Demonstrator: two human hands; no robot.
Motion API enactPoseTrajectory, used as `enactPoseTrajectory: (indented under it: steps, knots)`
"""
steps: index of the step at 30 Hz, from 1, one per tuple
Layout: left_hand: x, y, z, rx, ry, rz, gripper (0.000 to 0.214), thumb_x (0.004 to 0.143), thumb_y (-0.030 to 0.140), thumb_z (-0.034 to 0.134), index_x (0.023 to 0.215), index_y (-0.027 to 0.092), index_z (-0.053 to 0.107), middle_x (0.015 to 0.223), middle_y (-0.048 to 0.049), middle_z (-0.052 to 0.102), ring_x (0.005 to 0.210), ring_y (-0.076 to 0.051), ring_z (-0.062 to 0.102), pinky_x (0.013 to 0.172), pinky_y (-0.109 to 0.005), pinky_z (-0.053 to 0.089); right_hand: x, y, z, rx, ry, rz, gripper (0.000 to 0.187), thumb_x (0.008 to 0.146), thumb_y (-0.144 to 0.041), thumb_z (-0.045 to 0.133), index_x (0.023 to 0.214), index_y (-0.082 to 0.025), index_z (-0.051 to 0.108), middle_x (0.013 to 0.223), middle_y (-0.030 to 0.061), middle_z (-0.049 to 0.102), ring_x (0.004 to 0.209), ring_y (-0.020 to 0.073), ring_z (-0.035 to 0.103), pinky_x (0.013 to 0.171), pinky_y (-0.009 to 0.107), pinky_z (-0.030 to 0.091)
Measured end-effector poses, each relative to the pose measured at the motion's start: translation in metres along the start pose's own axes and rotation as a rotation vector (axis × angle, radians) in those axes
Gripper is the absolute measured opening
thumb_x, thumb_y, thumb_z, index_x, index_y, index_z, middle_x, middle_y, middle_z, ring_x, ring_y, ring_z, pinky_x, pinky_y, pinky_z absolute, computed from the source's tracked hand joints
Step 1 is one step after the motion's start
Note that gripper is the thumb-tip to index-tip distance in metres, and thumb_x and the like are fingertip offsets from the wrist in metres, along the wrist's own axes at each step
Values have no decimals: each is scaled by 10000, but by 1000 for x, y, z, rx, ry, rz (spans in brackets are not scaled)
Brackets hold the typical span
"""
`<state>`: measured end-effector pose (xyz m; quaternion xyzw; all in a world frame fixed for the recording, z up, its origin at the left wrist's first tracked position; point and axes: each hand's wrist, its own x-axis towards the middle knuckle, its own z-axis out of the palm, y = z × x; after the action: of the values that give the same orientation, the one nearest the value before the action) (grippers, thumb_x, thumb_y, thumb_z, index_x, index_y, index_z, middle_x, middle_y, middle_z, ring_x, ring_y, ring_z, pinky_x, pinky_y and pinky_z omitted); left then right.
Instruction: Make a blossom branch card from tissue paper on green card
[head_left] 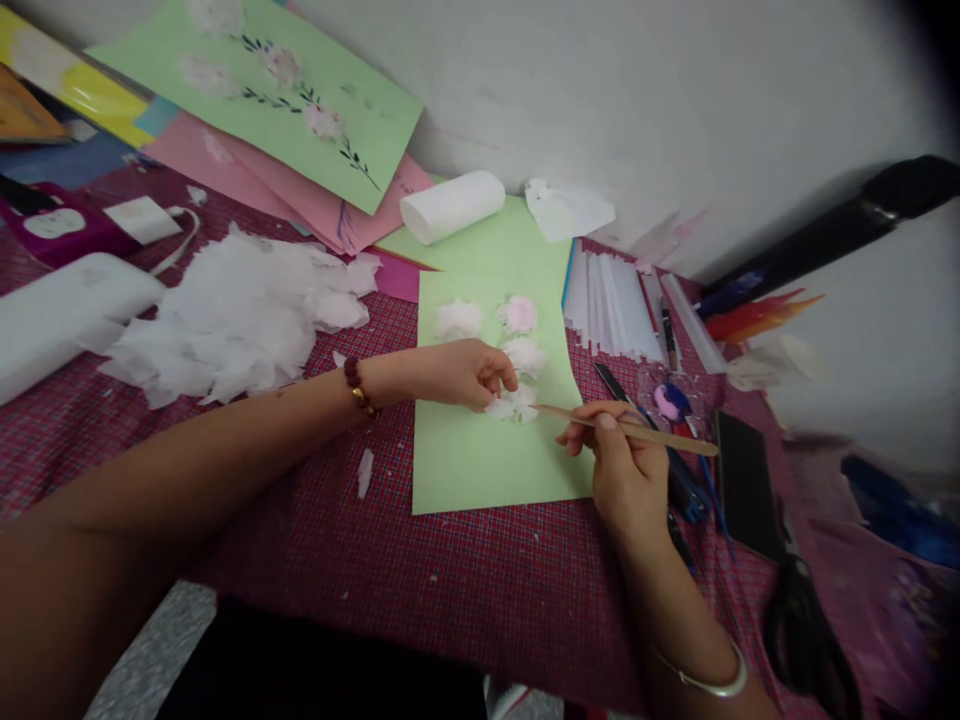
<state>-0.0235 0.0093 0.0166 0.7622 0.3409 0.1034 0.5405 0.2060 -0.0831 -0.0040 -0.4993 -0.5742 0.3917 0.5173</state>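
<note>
Head view. Item: green card [487, 460], lying flat on the check cloth [337, 560] at centre. Four tissue tufts are on its upper half: white tuft [458, 319] at 11 o'clock, pink tuft [518, 313] at 12, a second white one [525, 355] just below the pink, and the lowest tuft [514, 405] near the card's middle. Left hand [461, 372]: enters from 9 o'clock, fingertips curled and pinching the lowest tuft. Right hand [626, 470]: enters from 4 o'clock, closed around a wooden stick [630, 428] whose tip touches the same tuft. Progress, as judged: three tufts look set and the fourth is in work; the lower half is bare, with no stems drawn, unlike the flowered sheet [300, 90] at 11 o'clock. Also present: tissue pile [232, 315] at 9 o'clock, roll [452, 206] at 12, strips [611, 305] at 2, scissors [810, 620] at 4.
</note>
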Motion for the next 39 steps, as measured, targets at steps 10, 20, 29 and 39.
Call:
enactPoseTrajectory:
  steps: [10, 20, 29, 39]
  knots:
    - [-3, 5, 3, 261, 135, -22, 329, 607, 79, 506, 894, 115, 664, 652, 3, 615, 553, -98, 492, 548, -220, 339, -4, -7, 7, -131, -43, -2, 203, 945, -320, 501, 864, -192, 636, 692, -3, 580, 598, 135, 564, 607, 295, 468]
    - [-5, 13, 12, 268, 128, -41, 104, 647, 156, 535, 632, 145, 637, 561, 11, 576, 519, -89, 448, 537, -238, 296, -4, -11, 7, -295, -88, -42, 184, 960, -318, 476, 903, -214, 617, 735, 16, 584, 631, 151, 556, 595, 314, 457]
    - [-15, 22, -21, -14, 134, -36, 123, 704, 304, 625, 679, 186, 646, 601, 12, 554, 532, -99, 408, 516, -250, 281, -1, -4, 5, -301, -72, -38, 215, 960, -340, 465, 897, -199, 615, 733, 10, 580, 624, 144, 557, 601, 304, 459]
    - [12, 3, 24, 77, 196, -53, 156, 702, 220, 545, 720, 127, 670, 617, -2, 599, 535, -82, 450, 513, -220, 315, -1, -10, 4, -163, 46, -20, 188, 940, -312, 487, 850, -208, 615, 672, -2, 572, 579, 139, 551, 586, 306, 460]
